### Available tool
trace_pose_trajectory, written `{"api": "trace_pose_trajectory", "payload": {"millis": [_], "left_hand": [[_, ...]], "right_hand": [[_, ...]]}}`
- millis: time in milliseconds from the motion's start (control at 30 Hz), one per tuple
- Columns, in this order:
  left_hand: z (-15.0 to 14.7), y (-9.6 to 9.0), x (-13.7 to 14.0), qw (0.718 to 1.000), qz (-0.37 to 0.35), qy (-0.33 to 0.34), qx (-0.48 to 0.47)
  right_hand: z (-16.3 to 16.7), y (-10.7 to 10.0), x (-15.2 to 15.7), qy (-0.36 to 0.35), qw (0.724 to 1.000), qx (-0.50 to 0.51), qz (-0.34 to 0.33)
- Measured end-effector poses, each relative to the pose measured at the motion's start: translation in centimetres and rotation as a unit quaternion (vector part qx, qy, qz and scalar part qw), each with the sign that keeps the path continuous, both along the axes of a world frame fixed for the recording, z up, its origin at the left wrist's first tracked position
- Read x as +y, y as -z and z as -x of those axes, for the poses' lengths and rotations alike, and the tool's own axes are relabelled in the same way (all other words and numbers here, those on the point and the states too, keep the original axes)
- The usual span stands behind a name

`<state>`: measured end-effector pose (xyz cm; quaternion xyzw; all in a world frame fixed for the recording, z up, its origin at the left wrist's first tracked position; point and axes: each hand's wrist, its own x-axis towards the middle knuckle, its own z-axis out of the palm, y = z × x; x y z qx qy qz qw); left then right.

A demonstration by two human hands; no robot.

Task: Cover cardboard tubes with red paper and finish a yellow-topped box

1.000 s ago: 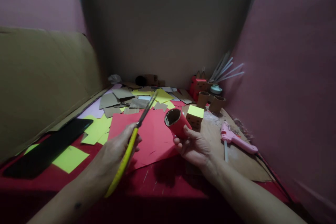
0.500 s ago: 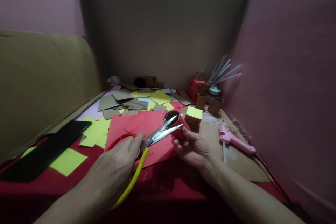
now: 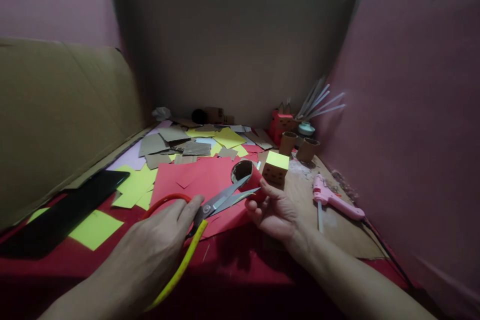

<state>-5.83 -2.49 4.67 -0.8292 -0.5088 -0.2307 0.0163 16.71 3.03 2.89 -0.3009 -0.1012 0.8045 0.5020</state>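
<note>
My left hand [image 3: 165, 240] is closed around the handles of a pair of scissors [image 3: 219, 200], one handle red and the other yellow. The blades stand slightly apart, their tips at the near side of a cardboard tube [image 3: 258, 180] wrapped in red paper. My right hand [image 3: 275, 210] grips that tube from the right, its open dark end turned toward the left. Beneath them lies a large red paper sheet [image 3: 206, 175]. Just behind my right hand sits a small cardboard box [image 3: 275, 172] with a yellow top.
A pink glue gun [image 3: 337, 200] lies on a cardboard sheet [image 3: 345, 240] at right, its cord trailing off. Two bare cardboard tubes [image 3: 308, 150] stand behind it. Paper and cardboard scraps [image 3: 197, 148] cover the back; a long black object [image 3: 75, 210] lies at left.
The scissors and my left hand have drawn slightly left and down. The blade tips have dropped a little from the tube's mouth. My right hand stays almost in place with the tube.
</note>
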Motion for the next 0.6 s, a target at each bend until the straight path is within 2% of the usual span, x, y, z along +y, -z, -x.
{"api": "trace_pose_trajectory", "payload": {"millis": [133,400,500,600], "left_hand": [[0.5,0.7,0.0,0.998,-0.018,-0.005,0.059],[0.2,1.4,-0.2,0.98,-0.122,0.001,0.155],[0.3,1.4,-0.2,0.978,-0.145,0.013,0.149],[0.6,1.4,-0.3,0.992,-0.099,0.033,0.069]], "right_hand": [[0.0,0.0,0.0,-0.008,1.0,-0.001,0.006],[0.0,0.0,0.1,0.005,1.0,0.01,-0.002],[-0.1,-0.1,0.0,-0.003,1.0,0.01,0.0],[-0.1,-0.2,-0.1,-0.011,1.0,0.01,-0.011]]}}
